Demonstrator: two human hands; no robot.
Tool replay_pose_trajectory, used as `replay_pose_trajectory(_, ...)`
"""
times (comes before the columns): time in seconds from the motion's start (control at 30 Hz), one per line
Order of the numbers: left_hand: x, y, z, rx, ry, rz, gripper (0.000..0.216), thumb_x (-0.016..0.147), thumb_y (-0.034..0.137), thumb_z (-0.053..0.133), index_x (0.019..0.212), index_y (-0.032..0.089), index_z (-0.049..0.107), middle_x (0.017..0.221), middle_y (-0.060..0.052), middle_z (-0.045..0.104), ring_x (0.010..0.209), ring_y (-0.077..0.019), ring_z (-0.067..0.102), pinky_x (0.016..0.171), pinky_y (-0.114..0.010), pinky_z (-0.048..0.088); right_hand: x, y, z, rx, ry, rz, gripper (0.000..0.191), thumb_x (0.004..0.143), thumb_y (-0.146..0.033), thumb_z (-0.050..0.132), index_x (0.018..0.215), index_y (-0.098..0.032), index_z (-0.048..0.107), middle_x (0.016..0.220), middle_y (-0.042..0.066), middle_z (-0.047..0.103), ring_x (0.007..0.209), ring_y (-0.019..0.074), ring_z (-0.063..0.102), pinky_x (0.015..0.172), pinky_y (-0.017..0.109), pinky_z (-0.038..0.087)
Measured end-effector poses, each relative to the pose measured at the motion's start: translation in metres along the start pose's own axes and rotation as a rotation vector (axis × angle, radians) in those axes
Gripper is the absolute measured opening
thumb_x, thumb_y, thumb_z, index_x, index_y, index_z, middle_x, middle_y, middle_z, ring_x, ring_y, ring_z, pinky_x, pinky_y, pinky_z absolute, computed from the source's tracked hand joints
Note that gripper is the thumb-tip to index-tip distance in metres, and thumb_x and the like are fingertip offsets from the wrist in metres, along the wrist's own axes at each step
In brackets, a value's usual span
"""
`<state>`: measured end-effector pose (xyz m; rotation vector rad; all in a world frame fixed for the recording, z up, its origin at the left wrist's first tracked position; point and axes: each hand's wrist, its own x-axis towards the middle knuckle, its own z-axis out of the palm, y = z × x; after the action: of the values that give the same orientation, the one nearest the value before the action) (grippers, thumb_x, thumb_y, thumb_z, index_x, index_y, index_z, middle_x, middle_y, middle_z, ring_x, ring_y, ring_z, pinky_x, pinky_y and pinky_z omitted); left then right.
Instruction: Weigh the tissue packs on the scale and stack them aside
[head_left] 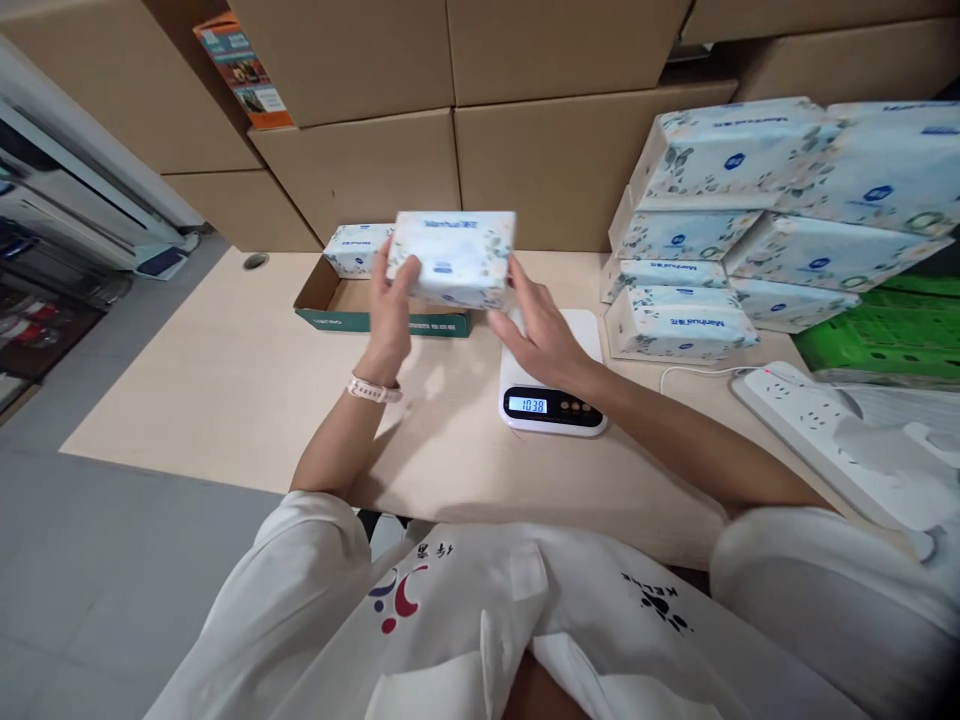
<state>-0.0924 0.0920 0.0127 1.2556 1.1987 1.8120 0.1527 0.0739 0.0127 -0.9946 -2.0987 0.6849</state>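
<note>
A white tissue pack [455, 257] with blue print hangs in the air over the table, held between both my hands. My left hand [391, 305] grips its left end with the fingers curled round the edge. My right hand [538, 330] presses its right end, fingers stretched along the side. Just below and to the right stands a white kitchen scale [551, 400] whose display reads 1038. Behind the held pack lies a shallow open cardboard box [330, 300] with a green edge, and one more tissue pack [356, 248] sits in its far corner.
A stack of several tissue packs [750, 220] fills the right of the table. A white power strip [825, 430] lies at the right front, with a green crate [892, 330] behind it. Brown cartons [465, 120] wall the back. The floor [90, 580] is at the left.
</note>
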Motion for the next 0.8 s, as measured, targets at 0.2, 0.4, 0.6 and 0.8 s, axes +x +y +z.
replay_pose_trajectory(0.2,0.055,-0.018,-0.075,0.312,0.161,0.109,0.063,0.076,0.040,0.096,0.130,0.026,0.068,0.155,-0.013,0.063,0.158,-0.0335,0.048,0.135,-0.049,0.035,0.089,-0.014,0.078,-0.104,-0.239,0.048,0.077,0.107,-0.062,0.043,0.169,-0.016,0.035,0.165,0.019,0.056,0.153,0.0427,0.048,0.129,0.066,0.030)
replay_pose_trajectory(0.4,0.039,-0.008,-0.067,0.959,-0.202,0.105,0.051,0.086,0.059,0.082,0.124,0.025,0.081,0.176,-0.006,0.045,0.173,-0.0449,0.013,0.139,-0.068,-0.007,0.064,-0.025,0.079,-0.168,-0.298,-0.090,0.055,0.111,-0.047,0.043,0.153,-0.015,0.059,0.159,0.017,0.064,0.155,0.0345,0.050,0.137,0.066,0.012)
replay_pose_trajectory(0.6,0.029,0.004,-0.044,1.334,-0.401,-0.061,0.042,0.095,0.044,0.062,0.124,0.024,0.084,0.182,-0.006,0.034,0.173,-0.0451,0.011,0.138,-0.072,-0.007,-0.010,0.002,-0.004,-0.239,0.065,-0.145,0.043,0.110,-0.044,0.045,0.140,-0.025,0.070,0.150,0.009,0.073,0.147,0.0306,0.059,0.136,0.063,0.022)
replay_pose_trajectory(0.8,0.027,0.006,-0.040,1.175,-0.068,0.012,0.055,0.092,0.045,0.069,0.142,0.023,0.073,0.182,-0.011,0.032,0.175,-0.0436,0.005,0.138,-0.070,-0.011,-0.093,0.066,-0.098,-0.424,0.603,0.079,0.046,0.107,-0.048,0.048,0.139,-0.024,0.069,0.142,0.014,0.074,0.139,0.0345,0.063,0.125,0.063,0.040)
